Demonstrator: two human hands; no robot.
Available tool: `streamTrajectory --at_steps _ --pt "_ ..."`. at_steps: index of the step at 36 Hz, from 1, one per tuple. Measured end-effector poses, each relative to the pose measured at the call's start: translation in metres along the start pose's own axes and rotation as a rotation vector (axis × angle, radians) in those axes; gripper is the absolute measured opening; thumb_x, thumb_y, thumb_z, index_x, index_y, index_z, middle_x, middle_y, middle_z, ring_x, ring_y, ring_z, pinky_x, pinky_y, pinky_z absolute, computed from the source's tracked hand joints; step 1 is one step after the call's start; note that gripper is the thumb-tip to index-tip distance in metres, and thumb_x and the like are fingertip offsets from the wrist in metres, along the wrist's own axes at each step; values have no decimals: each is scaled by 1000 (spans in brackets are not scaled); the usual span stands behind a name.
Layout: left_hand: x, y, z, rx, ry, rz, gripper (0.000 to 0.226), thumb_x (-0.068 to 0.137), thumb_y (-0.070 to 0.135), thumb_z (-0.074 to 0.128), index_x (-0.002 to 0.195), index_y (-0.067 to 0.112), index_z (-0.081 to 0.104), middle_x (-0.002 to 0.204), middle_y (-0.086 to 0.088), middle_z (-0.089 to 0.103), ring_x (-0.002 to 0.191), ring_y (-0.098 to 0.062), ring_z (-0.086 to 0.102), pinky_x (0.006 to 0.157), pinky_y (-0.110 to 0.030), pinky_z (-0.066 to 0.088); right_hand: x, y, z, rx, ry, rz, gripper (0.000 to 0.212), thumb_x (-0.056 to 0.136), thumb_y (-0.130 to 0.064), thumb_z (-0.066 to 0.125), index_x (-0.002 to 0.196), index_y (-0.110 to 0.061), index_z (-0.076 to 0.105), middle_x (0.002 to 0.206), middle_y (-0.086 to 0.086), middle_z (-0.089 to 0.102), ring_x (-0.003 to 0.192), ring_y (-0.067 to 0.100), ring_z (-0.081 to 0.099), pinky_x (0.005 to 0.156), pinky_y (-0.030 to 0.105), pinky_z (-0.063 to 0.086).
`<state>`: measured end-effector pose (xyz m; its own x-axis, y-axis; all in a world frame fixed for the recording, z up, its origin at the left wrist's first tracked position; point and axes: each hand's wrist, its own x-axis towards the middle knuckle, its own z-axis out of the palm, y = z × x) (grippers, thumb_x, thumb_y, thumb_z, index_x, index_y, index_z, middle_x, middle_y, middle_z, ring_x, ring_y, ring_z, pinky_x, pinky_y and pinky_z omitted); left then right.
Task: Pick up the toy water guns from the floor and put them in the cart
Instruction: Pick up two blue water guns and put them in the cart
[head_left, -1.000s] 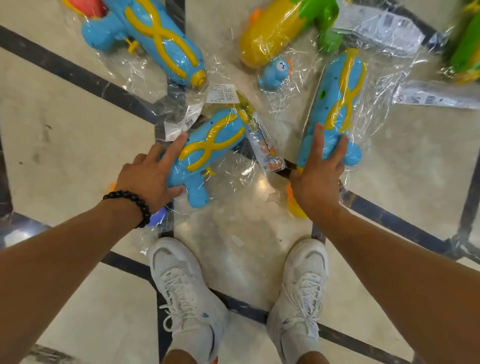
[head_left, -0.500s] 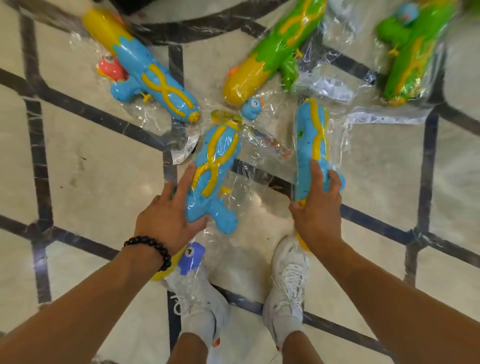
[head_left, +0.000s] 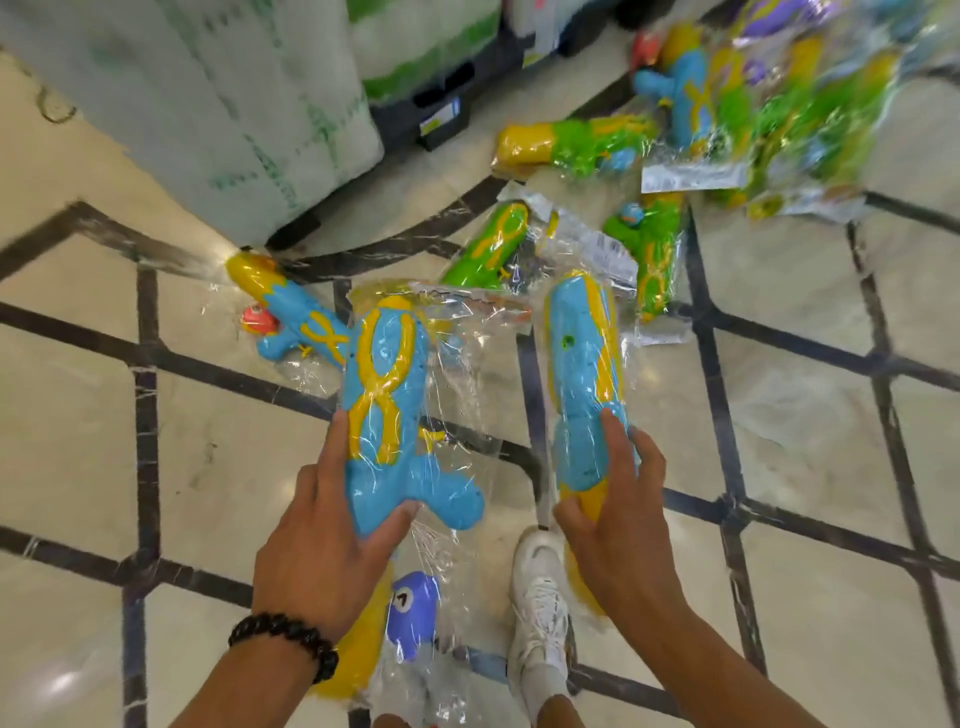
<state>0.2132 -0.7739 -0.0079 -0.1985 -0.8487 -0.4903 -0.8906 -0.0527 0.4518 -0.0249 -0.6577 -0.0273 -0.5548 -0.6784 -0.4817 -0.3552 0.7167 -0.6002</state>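
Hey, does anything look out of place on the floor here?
Yes. Bagged water guns lie scattered on the floor at odd angles: a blue one, green ones, and a blurred heap top right.

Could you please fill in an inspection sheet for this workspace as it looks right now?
Surface: pale floor with dark inlaid lines.
Job's things: left-held water gun, blue and yellow, bagged; right-held water gun, the same colours, bagged; blue gun on floor; green guns on floor; blurred pile of guns further back. No cart in view.
Clutter: nothing seen.
Hands: left hand grips one gun, right hand grips the other.
Cables: nothing seen.
Surroundings: wrapped white packs stacked at the back; a white shoe below.
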Motion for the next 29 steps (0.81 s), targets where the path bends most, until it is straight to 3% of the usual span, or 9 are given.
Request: streamTrajectory --at_steps 3,6,11,14,18,20,23,26,29 --pt "-14 25 -29 -20 10 4 103 82 64 67 153 58 -6 132 9 49 94 -17 60 65 -37 49 -17 -25 -28 80 -12 3 97 85 -4 71 158 -41 20 155 -19 14 115 -28 31 78 -8 34" --pt "-30 49 -59 -43 4 21 103 82 67 66 151 60 -9 131 15 45 92 -9 52 67 -35 45 -34 -51 -54 112 11 -11 95 84 -4 69 158 -39 22 154 -20 15 116 -34 25 82 -8 31" --pt "-52 85 -120 -44 15 73 106 78 69 67 150 62 -10 130 22 40 96 -6 52 72 -35 46 -62 -103 -104 184 60 -52 101 83 -5 70 147 -58 14 152 -25 16 120 -33 24 83 -5 35" --pt "-64 111 -158 -53 14 105 106 79 67 69 147 65 -12 130 23 40 97 -4 52 72 -31 45 -77 -136 -140 236 91 -67 101 80 -1 72 147 -55 18 152 -19 23 124 -32 23 88 -9 26" --pt "-78 150 -210 -63 12 188 111 77 69 70 142 69 -20 145 22 39 106 -1 53 75 -23 44 -100 -185 -192 304 161 -107 94 72 -14 74 147 -48 29 150 -11 31 121 -33 28 86 -8 31" --pt "-86 171 -236 -61 34 237 112 73 71 71 144 69 -16 151 22 38 115 -5 57 81 -27 50 -109 -206 -218 293 190 -134 99 71 -2 78 145 -46 30 148 -8 35 117 -36 28 84 -9 30" --pt "-104 207 -270 -45 86 289 109 73 73 69 146 69 -12 147 20 41 111 -9 62 77 -31 53 -123 -232 -257 274 225 -163 102 73 4 77 143 -52 28 150 -10 34 121 -33 29 87 -10 26" --pt "-118 241 -305 -35 126 343 104 78 70 66 144 70 -14 150 17 41 115 -13 62 78 -35 52 -140 -258 -297 250 234 -217 100 80 -5 75 146 -58 22 151 -14 30 131 -24 28 94 -6 26" --pt "-131 270 -338 -51 135 406 100 79 71 64 146 69 -10 149 19 44 115 -16 63 84 -42 56 -157 -280 -330 250 228 -244 95 78 -28 71 155 -53 21 155 -18 26 143 -10 26 112 10 26"
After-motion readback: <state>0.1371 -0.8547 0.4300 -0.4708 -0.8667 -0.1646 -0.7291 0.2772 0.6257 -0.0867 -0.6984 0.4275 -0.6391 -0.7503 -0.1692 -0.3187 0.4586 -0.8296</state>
